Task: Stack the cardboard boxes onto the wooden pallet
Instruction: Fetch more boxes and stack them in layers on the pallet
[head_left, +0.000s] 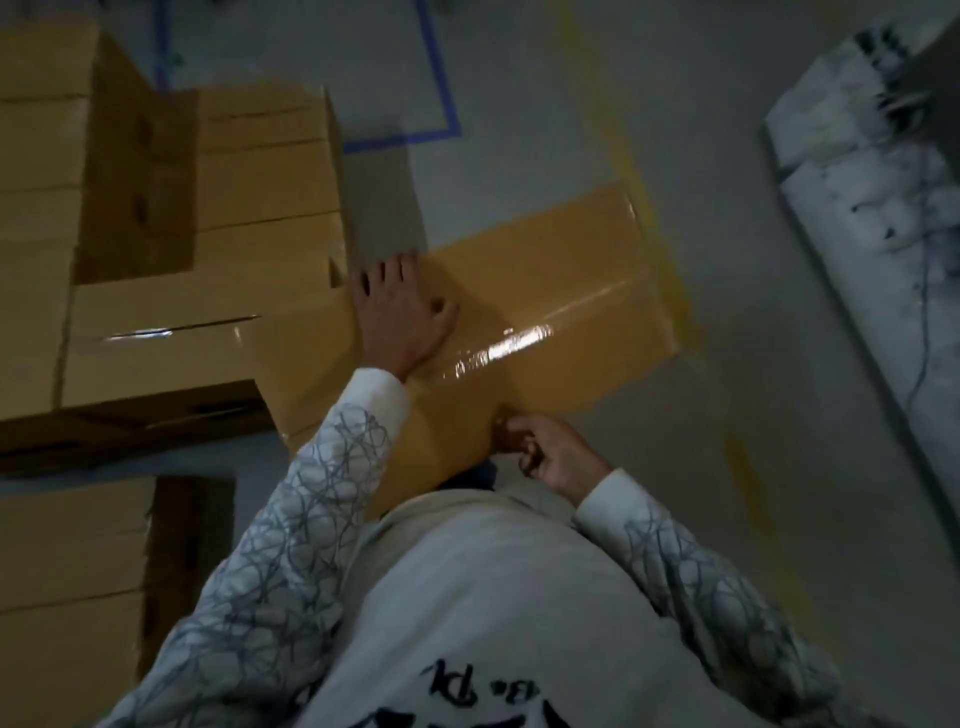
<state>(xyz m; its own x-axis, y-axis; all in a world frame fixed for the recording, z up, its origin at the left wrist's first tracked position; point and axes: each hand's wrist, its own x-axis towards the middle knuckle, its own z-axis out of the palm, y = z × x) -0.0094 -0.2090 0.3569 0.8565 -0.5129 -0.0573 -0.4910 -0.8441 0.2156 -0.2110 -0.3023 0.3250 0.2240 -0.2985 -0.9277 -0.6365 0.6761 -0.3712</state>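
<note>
A long yellow-brown cardboard box (561, 291), sealed with glossy tape, is held in front of my body above the grey floor. My left hand (400, 312) lies flat on its top near the far left edge, fingers spread and reaching over that edge. My right hand (545, 452) grips the box's near edge, fingers curled round the corner. A stack of the same boxes (208, 249) stands at the left, its end touching the held box. No wooden pallet shows under them.
More cardboard boxes (72, 551) sit at the lower left. Blue tape (441, 93) and a yellow line (670, 270) mark the grey floor. A white, black-marked wrapped bundle (872, 171) lies along the right side.
</note>
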